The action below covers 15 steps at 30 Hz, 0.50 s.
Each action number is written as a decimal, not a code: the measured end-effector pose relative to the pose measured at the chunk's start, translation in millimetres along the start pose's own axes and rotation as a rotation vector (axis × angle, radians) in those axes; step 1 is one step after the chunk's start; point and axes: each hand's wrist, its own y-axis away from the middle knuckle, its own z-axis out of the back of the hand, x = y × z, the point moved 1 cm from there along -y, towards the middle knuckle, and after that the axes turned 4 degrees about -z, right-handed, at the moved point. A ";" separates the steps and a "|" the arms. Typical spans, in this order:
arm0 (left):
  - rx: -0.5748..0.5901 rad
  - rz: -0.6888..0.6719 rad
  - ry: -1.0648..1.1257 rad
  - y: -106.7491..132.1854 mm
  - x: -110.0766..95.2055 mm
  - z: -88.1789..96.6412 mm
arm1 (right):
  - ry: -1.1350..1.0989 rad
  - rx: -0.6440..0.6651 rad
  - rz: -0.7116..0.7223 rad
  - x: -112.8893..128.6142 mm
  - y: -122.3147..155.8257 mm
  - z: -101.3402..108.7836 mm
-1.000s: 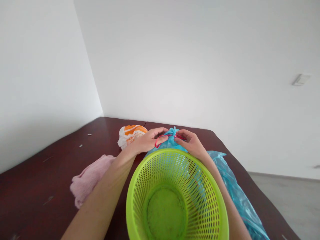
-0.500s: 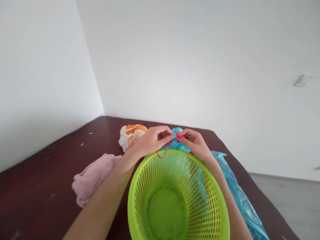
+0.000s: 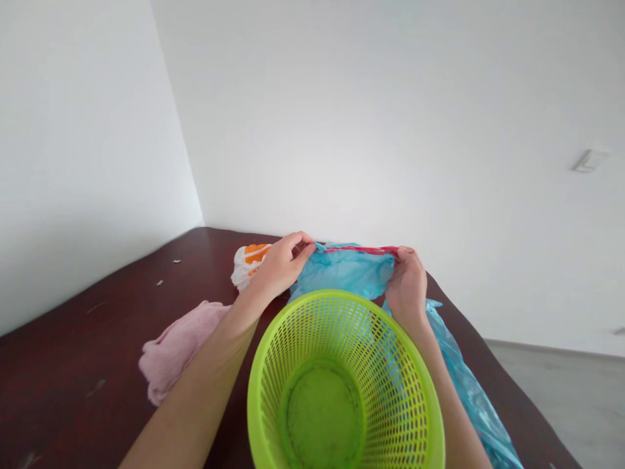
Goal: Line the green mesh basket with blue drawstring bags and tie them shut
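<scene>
Beyond the green basket, a blue plastic bag (image 3: 346,273) with a red drawstring (image 3: 361,249) along its top is held stretched sideways. My left hand (image 3: 288,257) pinches the bag's left top corner between thumb and fingers. At the other end, my right hand (image 3: 409,280) is closed on the red drawstring, near the bag's right side. The drawstring runs taut between the two hands. Below them the green perforated plastic basket (image 3: 322,410) sits between my forearms, its open top toward me and nothing inside. Its rim hides the lower part of the bag.
A folded pink cloth (image 3: 178,352) lies left of my left forearm. Behind that arm is a crumpled white and orange plastic bag (image 3: 241,264). Another blue plastic sheet or bag (image 3: 469,384) stretches along the right of the dark red table (image 3: 97,371). White walls (image 3: 366,117) stand behind.
My hands have moved apart, the right one to the right, the left slightly left. The bunched blue bag has spread out, and the red drawstring is pulled from a loose tangle into a straight line.
</scene>
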 end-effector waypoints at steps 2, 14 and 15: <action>-0.053 -0.013 -0.028 -0.3 2.6 -0.1 | -0.004 -0.018 -0.013 -0.6 -3.2 4.2; -0.230 0.186 0.464 -5.8 11.6 16.8 | 0.363 0.422 -0.128 -7.7 10.0 -4.9; -0.204 0.211 0.551 -5.2 9.9 13.8 | 0.429 0.479 -0.154 -13.6 12.0 -5.9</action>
